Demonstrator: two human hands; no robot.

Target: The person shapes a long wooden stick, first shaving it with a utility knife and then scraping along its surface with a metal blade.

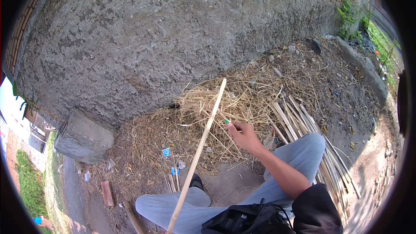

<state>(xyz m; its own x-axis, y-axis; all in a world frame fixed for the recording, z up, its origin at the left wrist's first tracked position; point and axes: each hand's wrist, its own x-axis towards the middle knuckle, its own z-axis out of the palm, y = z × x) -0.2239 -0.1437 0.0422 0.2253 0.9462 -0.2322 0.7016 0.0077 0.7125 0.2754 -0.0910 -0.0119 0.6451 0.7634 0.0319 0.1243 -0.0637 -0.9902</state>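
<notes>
A long, pale bamboo strip (200, 147) slants up from the lower edge, past my left knee, its far end over a heap of straw-like shavings (208, 104). Just right of the strip is my right hand (243, 138). Its thumb and fingers are pinched on a small thing with a green end (226, 121), the rest of which the fingers hide. A gap shows between this hand and the strip. At the strip's near end, only a sliver that looks like my left hand (166, 232) enters the picture, and its fingers cannot be made out.
A rough grey wall (151, 39) rises in front. Several split bamboo strips (333, 169) lie beside my right knee. On the left are a concrete block (85, 138), a brick (107, 193) and a bamboo piece (133, 217). Blue wrappers (166, 152) and short sticks (172, 183) lie near my left foot.
</notes>
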